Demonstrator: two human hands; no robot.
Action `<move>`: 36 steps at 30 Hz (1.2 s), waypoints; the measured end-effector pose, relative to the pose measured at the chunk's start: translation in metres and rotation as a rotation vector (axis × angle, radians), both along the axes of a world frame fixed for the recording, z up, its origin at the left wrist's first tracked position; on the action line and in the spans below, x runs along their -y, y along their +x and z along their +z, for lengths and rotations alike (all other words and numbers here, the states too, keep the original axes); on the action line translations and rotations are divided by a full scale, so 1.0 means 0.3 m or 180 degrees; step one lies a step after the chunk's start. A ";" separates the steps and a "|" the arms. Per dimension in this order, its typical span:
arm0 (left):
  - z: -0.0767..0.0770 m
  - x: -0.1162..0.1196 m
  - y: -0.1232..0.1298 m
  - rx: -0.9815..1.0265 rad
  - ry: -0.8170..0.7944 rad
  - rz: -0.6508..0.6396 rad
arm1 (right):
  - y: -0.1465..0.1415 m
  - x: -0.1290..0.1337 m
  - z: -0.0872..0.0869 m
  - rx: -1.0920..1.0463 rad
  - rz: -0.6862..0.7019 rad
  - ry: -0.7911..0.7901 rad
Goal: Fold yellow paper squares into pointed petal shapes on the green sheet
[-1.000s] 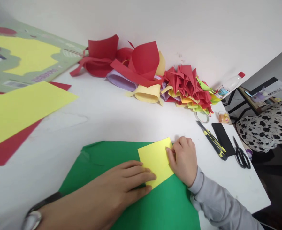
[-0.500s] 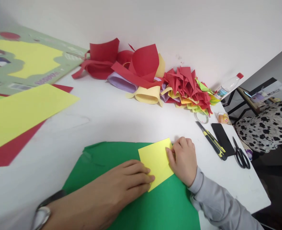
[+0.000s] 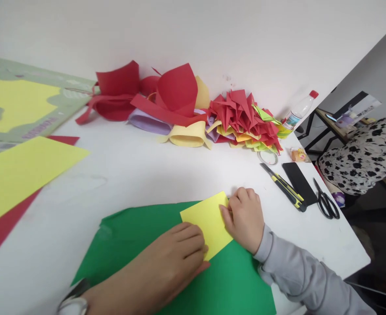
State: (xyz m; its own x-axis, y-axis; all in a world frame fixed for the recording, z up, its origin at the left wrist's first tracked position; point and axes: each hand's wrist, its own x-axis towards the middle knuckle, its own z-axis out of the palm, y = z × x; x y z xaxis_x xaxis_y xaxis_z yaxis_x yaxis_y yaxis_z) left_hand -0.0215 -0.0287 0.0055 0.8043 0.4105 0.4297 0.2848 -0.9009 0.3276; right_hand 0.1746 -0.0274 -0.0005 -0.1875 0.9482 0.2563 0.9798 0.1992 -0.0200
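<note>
A small square of yellow paper (image 3: 212, 221) lies over a large green sheet (image 3: 235, 282) on the white table. My left hand (image 3: 175, 256) is at the paper's lower left edge, fingers curled over it and the thumb tip showing underneath. At the upper right edge, my right hand (image 3: 245, 218) is closed, thumb and bent fingers pinching the paper. The parts of the paper under both hands are hidden.
Folded red paper pieces (image 3: 176, 89) and a spiky red paper cluster (image 3: 235, 111) line the wall. A tape roll (image 3: 267, 157), utility knife (image 3: 284, 188), black phone-like slab (image 3: 299, 183), scissors (image 3: 325, 201) and bottle (image 3: 299, 111) are at right. Yellow sheets (image 3: 32, 166) lie left.
My left hand's fingers have gone from stretched flat on the yellow paper to curled at its edge, with the thumb now showing. The right hand keeps its pinch. The view has shifted slightly.
</note>
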 end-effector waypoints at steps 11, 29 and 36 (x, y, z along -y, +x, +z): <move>-0.071 -0.043 0.028 -0.0016 0.0812 -0.0013 | 0.000 -0.002 -0.004 -0.0089 0.0035 -0.0009; -0.087 -0.019 0.029 -0.0485 0.1202 0.0307 | 0.023 0.025 0.025 -0.1005 -0.0030 -0.0394; -0.088 -0.031 0.015 -0.0685 0.1135 0.0171 | 0.012 0.034 0.018 -0.0987 -0.0168 -0.0383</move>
State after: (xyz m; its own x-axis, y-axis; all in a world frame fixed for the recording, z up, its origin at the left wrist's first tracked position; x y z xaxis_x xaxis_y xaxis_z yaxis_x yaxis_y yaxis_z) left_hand -0.0171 -0.0193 -0.0209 0.8727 0.3102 0.3770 0.3623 -0.9291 -0.0740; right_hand 0.1781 -0.0377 0.0049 -0.0680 0.9815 0.1792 0.9322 0.1265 -0.3392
